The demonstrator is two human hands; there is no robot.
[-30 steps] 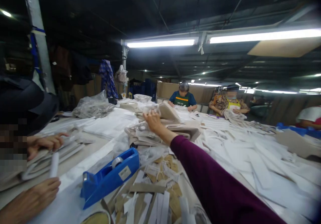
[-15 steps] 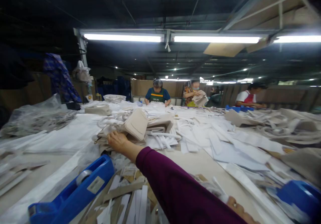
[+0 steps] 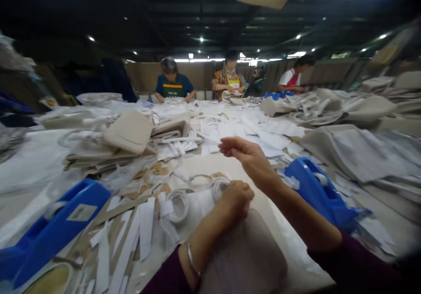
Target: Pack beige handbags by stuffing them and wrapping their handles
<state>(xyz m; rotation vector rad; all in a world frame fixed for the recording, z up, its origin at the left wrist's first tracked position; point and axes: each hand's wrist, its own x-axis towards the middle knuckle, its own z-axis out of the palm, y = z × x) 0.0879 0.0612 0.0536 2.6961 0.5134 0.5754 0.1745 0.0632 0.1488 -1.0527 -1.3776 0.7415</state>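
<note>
My left hand (image 3: 236,198) is closed on the top edge of a beige bag (image 3: 251,252), which lies at the front of the table, blurred. Loops of white wrapped strap (image 3: 179,206) lie beside this hand. Above and beyond it, my right hand (image 3: 248,158) hangs in the air with its fingers stretched forward and nothing visible in them. A blue tape dispenser (image 3: 320,197) stands just right of my right forearm. To the left, a stack of beige bags (image 3: 128,131) rests on white sheets.
Another blue tape dispenser (image 3: 62,224) stands at the front left. Cut paper strips (image 3: 131,237) litter the table between it and my left arm. Beige pieces (image 3: 358,153) are heaped on the right. Across the table sit several co-workers, one in a dark green apron (image 3: 173,85).
My right hand has come back from the bag stack on the left and now hovers near my left hand. The view has swung right and down, showing more of the bag.
</note>
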